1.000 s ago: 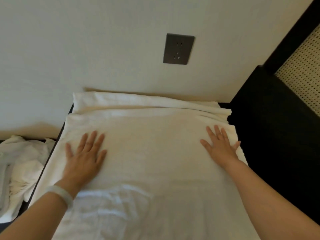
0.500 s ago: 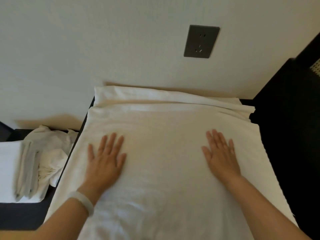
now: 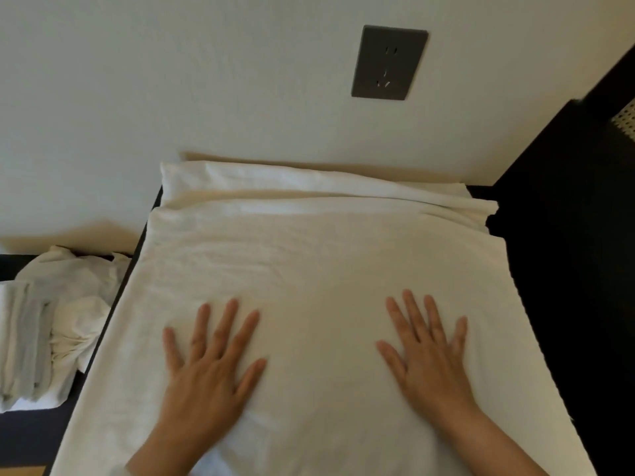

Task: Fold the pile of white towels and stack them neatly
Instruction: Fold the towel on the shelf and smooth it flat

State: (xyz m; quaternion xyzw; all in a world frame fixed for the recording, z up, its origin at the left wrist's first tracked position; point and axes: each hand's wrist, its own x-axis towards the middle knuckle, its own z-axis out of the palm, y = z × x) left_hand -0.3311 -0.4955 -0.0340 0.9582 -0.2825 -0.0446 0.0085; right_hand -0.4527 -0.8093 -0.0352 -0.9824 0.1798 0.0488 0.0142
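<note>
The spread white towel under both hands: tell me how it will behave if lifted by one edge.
Probably floppy: the spread white towel shows soft wrinkles and a bunched fold along its far edge, so it should sag and drape. Pushed, it would likely ruck up, not slide: creases sit ahead of the left hand.

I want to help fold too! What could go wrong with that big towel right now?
The towel has a bunched ridge along its far side; folding now may trap that crease. The left hand and right hand press flat only near the middle, so the wrinkles further up might remain. The crumpled pile lies right beside the folded stack and could muss it.
</note>
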